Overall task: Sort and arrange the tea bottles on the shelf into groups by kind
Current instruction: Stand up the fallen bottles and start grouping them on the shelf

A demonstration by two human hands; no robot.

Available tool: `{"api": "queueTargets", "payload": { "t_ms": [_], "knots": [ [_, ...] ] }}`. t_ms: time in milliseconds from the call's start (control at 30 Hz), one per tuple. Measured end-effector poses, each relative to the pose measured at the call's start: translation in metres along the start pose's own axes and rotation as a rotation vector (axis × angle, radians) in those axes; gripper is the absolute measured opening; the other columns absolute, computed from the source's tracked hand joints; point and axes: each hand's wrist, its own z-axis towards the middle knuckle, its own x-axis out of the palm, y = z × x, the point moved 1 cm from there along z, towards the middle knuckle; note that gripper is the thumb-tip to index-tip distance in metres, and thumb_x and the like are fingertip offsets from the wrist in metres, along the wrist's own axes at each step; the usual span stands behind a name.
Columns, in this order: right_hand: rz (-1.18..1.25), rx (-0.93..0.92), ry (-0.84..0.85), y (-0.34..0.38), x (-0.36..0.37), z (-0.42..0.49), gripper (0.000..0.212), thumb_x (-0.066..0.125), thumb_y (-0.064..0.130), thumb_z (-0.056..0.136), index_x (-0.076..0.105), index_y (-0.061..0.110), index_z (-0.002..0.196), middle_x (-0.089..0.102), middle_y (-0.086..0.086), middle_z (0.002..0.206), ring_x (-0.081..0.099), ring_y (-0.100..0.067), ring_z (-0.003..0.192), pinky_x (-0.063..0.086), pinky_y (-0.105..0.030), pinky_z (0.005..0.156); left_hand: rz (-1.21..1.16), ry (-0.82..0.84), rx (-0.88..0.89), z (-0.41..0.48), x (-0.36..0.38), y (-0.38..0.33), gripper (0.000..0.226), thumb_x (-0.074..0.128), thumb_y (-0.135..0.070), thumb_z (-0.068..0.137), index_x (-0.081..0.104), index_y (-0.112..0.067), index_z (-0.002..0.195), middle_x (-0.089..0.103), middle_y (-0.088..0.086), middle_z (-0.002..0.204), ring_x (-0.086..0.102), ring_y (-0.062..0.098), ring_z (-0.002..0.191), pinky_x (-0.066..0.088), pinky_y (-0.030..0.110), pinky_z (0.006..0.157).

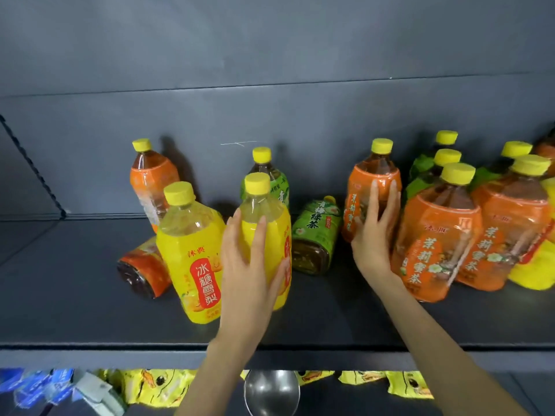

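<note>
On the dark shelf (90, 322) my left hand (249, 262) grips an upright yellow-label bottle (270, 223), which stands next to another yellow bottle (192, 259). My right hand (375, 229) holds an upright orange-label bottle (360, 187), fingers wrapped round its front. A green-label bottle (315, 238) lies on its side between my hands. Behind the held yellow bottle stands a green bottle (277, 184). An orange bottle (147, 181) stands at the back left, and another orange bottle (141, 268) lies toppled in front of it.
To the right stands a cluster of orange bottles (435, 238), green bottles (426, 166) behind them and a yellow one (537, 265) at the edge. The shelf's front lip (120, 355) runs below. Yellow and blue snack packets (150, 385) fill the shelf underneath.
</note>
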Motion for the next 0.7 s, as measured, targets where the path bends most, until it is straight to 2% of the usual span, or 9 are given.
{"api": "queueTargets", "payload": {
  "t_ms": [67,100,167,200,267,367,467,567,700],
  "knots": [
    [0.021,0.04,-0.008,0.005,-0.007,-0.002,0.107,0.062,-0.005,0.082,-0.015,0.029,0.148,-0.02,-0.004,0.156,-0.01,-0.028,0.145,0.003,-0.049,0.118,0.002,0.017,0.017,0.0,-0.001,0.001,0.073,0.071,-0.025,0.081,0.03,-0.016,0.14,0.018,0.014,0.148,0.025,0.036,0.135,0.036,0.048,0.104],
    [0.061,0.061,-0.054,0.011,-0.011,-0.006,0.096,0.059,-0.003,0.085,-0.005,0.025,0.151,-0.013,-0.008,0.157,-0.007,-0.028,0.145,0.001,-0.043,0.117,0.005,0.02,0.021,0.0,-0.001,0.002,0.074,0.072,-0.024,0.08,0.03,-0.016,0.141,0.019,0.014,0.148,0.025,0.036,0.135,0.038,0.049,0.103],
    [0.202,0.056,-0.155,0.027,-0.017,-0.022,0.073,0.058,-0.003,0.086,0.024,0.015,0.148,0.007,-0.014,0.156,0.007,-0.027,0.144,0.008,-0.034,0.115,0.007,0.017,0.031,0.0,0.0,0.003,0.076,0.073,-0.022,0.078,0.03,-0.015,0.141,0.019,0.016,0.148,0.027,0.037,0.134,0.038,0.049,0.102],
    [0.274,0.027,-0.142,0.035,-0.016,-0.031,0.064,0.059,-0.005,0.085,0.035,0.012,0.142,0.017,-0.014,0.152,0.014,-0.027,0.141,0.015,-0.034,0.114,0.007,0.013,0.039,0.0,0.001,0.004,0.076,0.073,-0.021,0.078,0.03,-0.015,0.141,0.02,0.018,0.147,0.027,0.038,0.134,0.037,0.048,0.103],
    [0.389,0.022,0.03,0.046,-0.009,-0.042,0.053,0.059,-0.001,0.087,0.043,0.012,0.136,0.027,-0.011,0.146,0.024,-0.026,0.137,0.025,-0.037,0.113,0.006,0.001,0.054,-0.001,0.003,0.005,0.075,0.072,-0.022,0.078,0.03,-0.014,0.14,0.021,0.019,0.147,0.027,0.038,0.134,0.033,0.046,0.104],
    [0.596,0.294,0.319,0.048,-0.003,-0.031,0.052,0.056,0.023,0.094,0.035,0.016,0.141,0.023,-0.01,0.148,0.024,-0.027,0.138,0.026,-0.043,0.114,0.0,-0.016,0.054,-0.003,0.005,0.006,0.075,0.072,-0.022,0.077,0.031,-0.014,0.14,0.021,0.02,0.147,0.026,0.037,0.135,0.032,0.046,0.103],
    [0.768,0.575,0.521,0.048,0.001,-0.015,0.077,0.059,0.045,0.089,0.017,0.023,0.149,0.016,-0.008,0.154,0.021,-0.029,0.14,0.025,-0.045,0.114,-0.01,-0.032,0.051,-0.003,0.005,0.006,0.079,0.076,-0.02,0.074,0.031,-0.016,0.14,0.022,0.019,0.146,0.026,0.037,0.134,0.033,0.049,0.102],
    [0.902,0.704,0.578,0.049,0.009,-0.008,0.09,0.065,0.041,0.085,0.006,0.026,0.151,0.028,-0.009,0.151,0.033,-0.03,0.135,0.033,-0.044,0.108,-0.015,-0.041,0.063,-0.003,0.006,0.006,0.081,0.077,-0.019,0.073,0.031,-0.016,0.139,0.023,0.018,0.146,0.026,0.037,0.134,0.034,0.05,0.102],
    [0.958,0.719,0.539,0.051,0.01,-0.002,0.091,0.069,0.025,0.084,0.008,0.023,0.151,0.038,-0.01,0.143,0.043,-0.029,0.127,0.038,-0.041,0.1,-0.009,-0.058,0.056,-0.003,0.008,0.006,0.079,0.077,-0.019,0.073,0.033,-0.014,0.138,0.024,0.019,0.145,0.027,0.037,0.133,0.032,0.048,0.102]
  ]
}}
